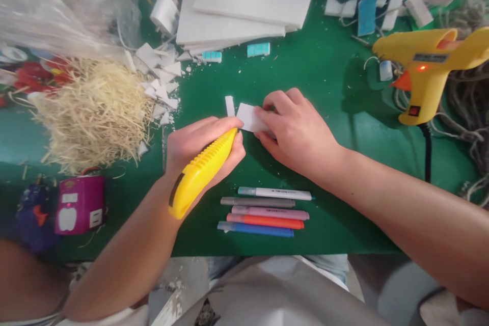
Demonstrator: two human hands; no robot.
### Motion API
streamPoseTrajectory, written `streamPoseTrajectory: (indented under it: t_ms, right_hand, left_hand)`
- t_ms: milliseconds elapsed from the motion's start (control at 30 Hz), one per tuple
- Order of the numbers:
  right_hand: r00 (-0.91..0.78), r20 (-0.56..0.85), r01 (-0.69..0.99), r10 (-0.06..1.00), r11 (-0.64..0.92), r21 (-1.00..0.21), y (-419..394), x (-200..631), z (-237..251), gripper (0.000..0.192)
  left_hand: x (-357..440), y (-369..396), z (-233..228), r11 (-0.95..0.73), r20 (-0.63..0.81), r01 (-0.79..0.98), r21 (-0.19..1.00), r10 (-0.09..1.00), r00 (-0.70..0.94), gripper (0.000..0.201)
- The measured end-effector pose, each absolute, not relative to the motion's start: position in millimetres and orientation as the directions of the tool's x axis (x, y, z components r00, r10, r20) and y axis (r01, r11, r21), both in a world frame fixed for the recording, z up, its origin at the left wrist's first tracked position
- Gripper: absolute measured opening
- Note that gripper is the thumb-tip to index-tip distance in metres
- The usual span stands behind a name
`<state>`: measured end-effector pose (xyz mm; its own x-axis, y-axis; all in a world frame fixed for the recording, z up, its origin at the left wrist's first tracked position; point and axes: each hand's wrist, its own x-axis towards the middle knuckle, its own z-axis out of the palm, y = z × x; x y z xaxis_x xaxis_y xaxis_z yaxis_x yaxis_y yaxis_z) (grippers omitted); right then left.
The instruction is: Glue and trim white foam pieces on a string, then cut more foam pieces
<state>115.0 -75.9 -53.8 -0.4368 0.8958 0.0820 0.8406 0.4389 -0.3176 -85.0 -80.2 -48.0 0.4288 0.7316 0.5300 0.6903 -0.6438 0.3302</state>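
**Utility knife at a small foam piece on the green mat**

At the far left, a magenta box sits at the mat's edge, with a pile of straw-coloured raffia behind it and white foam offcuts scattered just beside the pile.

The left hand is closed in a full grip around a yellow utility knife. The knife body runs diagonally, rear end low and left, tip end pointing up and right toward the workpiece. The blade itself cannot be made out.

The workpiece, a small white foam piece, lies flat on the green mat at centre. A narrow white strip stands just beside its left edge.

The right hand presses down on the foam piece, fingers curled over its right part.

Near the body, five marker pens lie in a parallel row. Behind the hands rests a stack of white foam boards. At the far right, a yellow hot glue gun stands on the mat, its indicator lit.
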Motion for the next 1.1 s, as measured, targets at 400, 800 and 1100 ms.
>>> streamPoseTrajectory:
  t_ms: [400,800,1100]
  right_hand:
    - [-0.449,0.095,0.836,0.888,0.456,-0.305,-76,115,-54,0.031]
    - [-0.457,0.097,0.843,0.884,0.465,-0.271,-76,116,-56,0.033]
    - [-0.458,0.151,0.830,0.876,0.482,-0.281,-77,119,-61,0.029]
  left_hand:
    - [-85,-87,-32,-0.585,0.445,0.713,0.387,0.796,0.411,0.014]
    - [-79,-75,-52,-0.578,0.523,0.674,0.461,0.790,0.320,0.014]
    - [-79,-63,-64,-0.633,0.574,0.606,0.481,0.750,0.328,0.019]
